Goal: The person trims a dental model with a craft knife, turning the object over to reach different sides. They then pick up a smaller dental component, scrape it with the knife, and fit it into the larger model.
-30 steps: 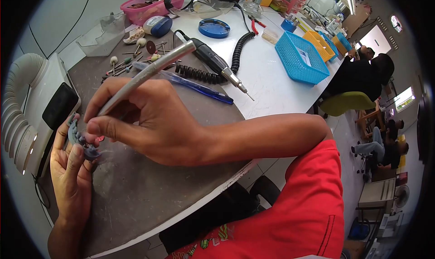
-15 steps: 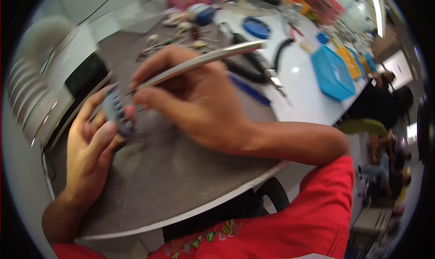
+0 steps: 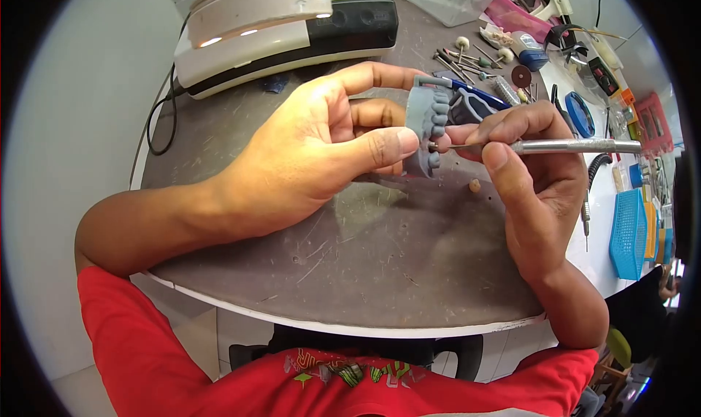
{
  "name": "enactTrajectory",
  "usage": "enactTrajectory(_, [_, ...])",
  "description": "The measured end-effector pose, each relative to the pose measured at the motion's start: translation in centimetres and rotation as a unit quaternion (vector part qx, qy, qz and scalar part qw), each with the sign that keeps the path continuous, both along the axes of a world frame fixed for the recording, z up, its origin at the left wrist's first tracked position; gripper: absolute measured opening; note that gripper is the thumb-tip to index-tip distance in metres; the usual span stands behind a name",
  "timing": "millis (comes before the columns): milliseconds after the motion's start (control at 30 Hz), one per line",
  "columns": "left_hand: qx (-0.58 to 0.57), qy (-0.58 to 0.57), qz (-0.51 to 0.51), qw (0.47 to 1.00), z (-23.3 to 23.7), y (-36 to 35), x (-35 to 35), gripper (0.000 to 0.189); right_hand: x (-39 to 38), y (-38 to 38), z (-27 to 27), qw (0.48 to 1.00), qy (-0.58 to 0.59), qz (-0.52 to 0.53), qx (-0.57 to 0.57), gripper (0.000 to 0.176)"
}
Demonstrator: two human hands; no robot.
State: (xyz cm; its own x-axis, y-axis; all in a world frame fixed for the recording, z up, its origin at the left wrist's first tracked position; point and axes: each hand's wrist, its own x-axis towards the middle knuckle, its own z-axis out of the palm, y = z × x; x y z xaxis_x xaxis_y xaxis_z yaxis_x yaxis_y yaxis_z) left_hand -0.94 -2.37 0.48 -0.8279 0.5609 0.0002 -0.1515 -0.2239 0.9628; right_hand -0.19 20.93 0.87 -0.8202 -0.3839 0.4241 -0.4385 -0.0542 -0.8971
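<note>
My left hand [image 3: 314, 143] holds a grey dental model [image 3: 418, 121] upright between thumb and fingers, its row of teeth turned to the right. In my right hand [image 3: 544, 190] is a slim metal dental instrument [image 3: 577, 147], gripped like a pen with its thin tip pointing left. That tip meets the lower part of the tooth row, beside a pinkish area; whether it touches is too small to tell. Below the tip, a small tan tooth-like piece [image 3: 475, 186] lies on the table. Behind my right fingers sits another grey, curved piece [image 3: 469, 109], partly hidden.
A white and black machine [image 3: 350, 26] stands at the back, with a lit lamp-like ring [image 3: 259, 12] above it. Several rotary burs [image 3: 456, 65], a blue-handled tool [image 3: 478, 92] and a small bottle [image 3: 527, 50] lie behind my hands. A blue basket [image 3: 629, 234] is at right.
The view has swung left, so both hands appear further right. The dental model now shows more side-on, and the instrument lies nearly level. Both hands keep their hold.
</note>
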Motion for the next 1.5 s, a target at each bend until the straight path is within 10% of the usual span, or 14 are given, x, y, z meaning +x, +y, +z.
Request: enactTrajectory(1500, [0.004, -0.026, -0.006, 1.0, 0.55, 0.09, 0.27, 0.057, 0.61, -0.34, 0.46, 0.995, -0.057, -0.073, 0.039, 0.016])
